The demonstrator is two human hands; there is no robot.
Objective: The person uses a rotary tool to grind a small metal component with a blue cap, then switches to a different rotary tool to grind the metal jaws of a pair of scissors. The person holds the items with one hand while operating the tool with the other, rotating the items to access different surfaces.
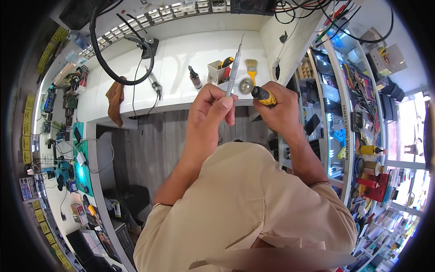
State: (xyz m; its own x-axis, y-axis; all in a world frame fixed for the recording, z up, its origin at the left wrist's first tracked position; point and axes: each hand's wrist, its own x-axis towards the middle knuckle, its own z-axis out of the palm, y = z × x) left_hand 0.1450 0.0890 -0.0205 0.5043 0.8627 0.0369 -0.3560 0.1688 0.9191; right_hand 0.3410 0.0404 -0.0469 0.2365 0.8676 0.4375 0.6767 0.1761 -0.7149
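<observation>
My left hand pinches a slim silver pen-shaped tool between thumb and fingers, its thin pointed tip aimed up and away over the white bench. Closed around a yellow-and-black handled tool is my right hand. A round metal disc shows at the front of that tool, close to the silver one but apart from it. Both hands are at the bench's near edge. Just beyond them are a small white box with a yellow-and-black handle sticking out and a flat brush with a yellow handle.
A small dark-topped bottle stands on the bench. Left of it lie a corded tool and a brown cloth. A black looped hose hangs over the left side. Shelves of tools line the right.
</observation>
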